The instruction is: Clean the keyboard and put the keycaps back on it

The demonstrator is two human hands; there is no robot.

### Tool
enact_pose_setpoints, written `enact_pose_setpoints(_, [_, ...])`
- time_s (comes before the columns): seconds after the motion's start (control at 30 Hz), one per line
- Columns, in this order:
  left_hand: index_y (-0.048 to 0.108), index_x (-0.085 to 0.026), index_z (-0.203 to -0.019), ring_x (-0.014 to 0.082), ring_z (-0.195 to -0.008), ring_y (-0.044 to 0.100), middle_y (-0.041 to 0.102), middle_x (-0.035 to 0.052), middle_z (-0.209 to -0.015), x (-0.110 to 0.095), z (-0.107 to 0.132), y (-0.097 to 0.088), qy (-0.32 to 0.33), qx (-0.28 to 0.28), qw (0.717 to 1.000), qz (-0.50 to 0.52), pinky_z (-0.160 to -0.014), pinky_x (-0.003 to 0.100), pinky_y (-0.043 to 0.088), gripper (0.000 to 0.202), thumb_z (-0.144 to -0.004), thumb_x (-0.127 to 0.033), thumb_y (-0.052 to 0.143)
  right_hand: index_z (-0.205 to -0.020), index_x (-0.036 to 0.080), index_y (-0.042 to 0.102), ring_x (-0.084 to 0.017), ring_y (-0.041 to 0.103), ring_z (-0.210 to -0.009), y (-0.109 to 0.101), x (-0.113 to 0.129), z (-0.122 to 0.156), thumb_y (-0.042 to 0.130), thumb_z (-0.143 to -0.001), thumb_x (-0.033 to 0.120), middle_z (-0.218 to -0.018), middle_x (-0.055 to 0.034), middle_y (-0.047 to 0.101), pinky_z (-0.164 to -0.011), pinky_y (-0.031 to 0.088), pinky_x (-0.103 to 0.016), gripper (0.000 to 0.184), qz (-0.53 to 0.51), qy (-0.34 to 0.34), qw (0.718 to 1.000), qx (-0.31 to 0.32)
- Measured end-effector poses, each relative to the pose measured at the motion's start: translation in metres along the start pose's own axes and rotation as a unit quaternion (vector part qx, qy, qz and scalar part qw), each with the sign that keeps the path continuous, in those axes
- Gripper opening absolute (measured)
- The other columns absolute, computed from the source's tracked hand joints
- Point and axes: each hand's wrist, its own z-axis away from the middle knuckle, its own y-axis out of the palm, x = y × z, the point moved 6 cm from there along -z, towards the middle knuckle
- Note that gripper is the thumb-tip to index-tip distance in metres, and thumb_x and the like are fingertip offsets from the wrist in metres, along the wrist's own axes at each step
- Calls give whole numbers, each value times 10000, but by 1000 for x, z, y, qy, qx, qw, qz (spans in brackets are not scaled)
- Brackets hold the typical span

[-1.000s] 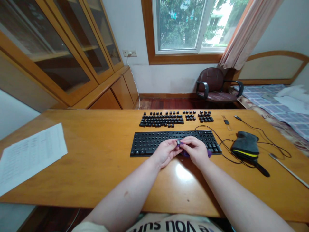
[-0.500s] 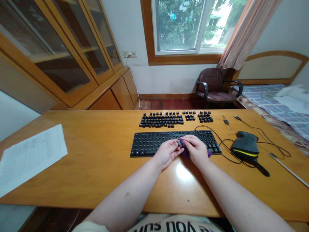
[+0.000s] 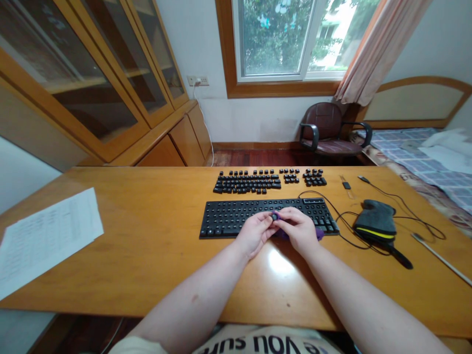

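Note:
Between the fingertips of my left hand (image 3: pixel 257 232) is a small black keycap (image 3: pixel 274 217). My right hand (image 3: pixel 297 227) pinches a purple cloth (image 3: pixel 319 234) and presses a fold of it against the keycap. Part of the cloth hangs beneath my right palm, mostly hidden. Both hands are closed and meet over the front edge of a black keyboard (image 3: pixel 224 219), most of whose keys are off, with a few left at its lower left and right. Behind it, loose black keycaps (image 3: pixel 247 183) lie in keyboard order on the desk.
At the right lie a grey brush with a yellow stripe (image 3: pixel 375 221), a coiled USB cable (image 3: pixel 405 194), a thin white stick-like tool (image 3: pixel 442 259) and a small wire keycap puller (image 3: pixel 346 186). Paper sheets (image 3: pixel 51 238) rest on the desk's left side.
My fingers have shifted slightly around the keycap, and the purple cloth now wraps closer over it. The hands stay in the same place; the other objects have not moved.

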Motion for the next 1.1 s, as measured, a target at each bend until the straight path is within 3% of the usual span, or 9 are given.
enact_pose_setpoints(0.23, [634, -93, -849, 94, -691, 606, 662, 49, -774, 1, -1, -3, 16, -12, 1000, 0, -778, 247, 488, 244, -672, -208, 757, -623, 245, 683, -177, 590, -671, -3, 2, 6, 724, -676, 233, -682, -29, 632, -645, 502, -338, 68, 10, -33, 998, -60])
enact_pose_setpoints(0.33, [631, -94, -869, 89, -685, 600, 653, 41, -760, 1, -2, -4, 14, -13, 1000, 5, -780, 246, 484, 239, -688, -201, 744, -705, 257, 715, -181, 602, -710, -2, 1, 5, 696, -705, 243, -733, -37, 653, -687, 507, -351, 24, 24, -23, 998, -56])
enact_pose_setpoints(0.47, [644, -88, -890, 83, -684, 592, 648, 41, -767, 2, -3, -2, 4, 1, 1000, 4, -799, 243, 477, 237, -702, -202, 733, -845, 288, 735, -184, 613, -799, 3, -3, 3, 672, -726, 252, -833, -34, 669, -744, 504, -352, 139, 22, -9, 1000, -15])
enact_pose_setpoints(0.67, [644, -89, -880, 83, -696, 588, 639, 44, -765, 5, -4, -4, -6, -2, 1000, 20, -797, 239, 491, 215, -718, -207, 722, -676, 256, 720, -181, 596, -719, -1, -2, 0, 708, -690, 254, -725, -34, 648, -706, 497, -349, 18, 4, -8, 999, -46])
enact_pose_setpoints(0.93, [612, -84, -833, 65, -639, 578, 583, 20, -669, 9, -3, -4, -65, 24, 996, 58, -810, 243, 521, 96, -801, -172, 634, -925, 255, 713, -170, 581, -880, 6, -15, -8, 697, -713, 288, -900, -26, 609, -835, 457, -331, 216, -69, 71, 988, 116])
enact_pose_setpoints(1.1, [602, -73, -832, 65, -626, 579, 577, 27, -667, 10, -2, -5, -78, 26, 995, 53, -783, 234, 532, 94, -829, -166, 595, -878, 240, 704, -167, 584, -854, 8, -18, -7, 707, -700, 286, -884, -22, 610, -819, 457, -322, 184, -95, 80, 983, 134])
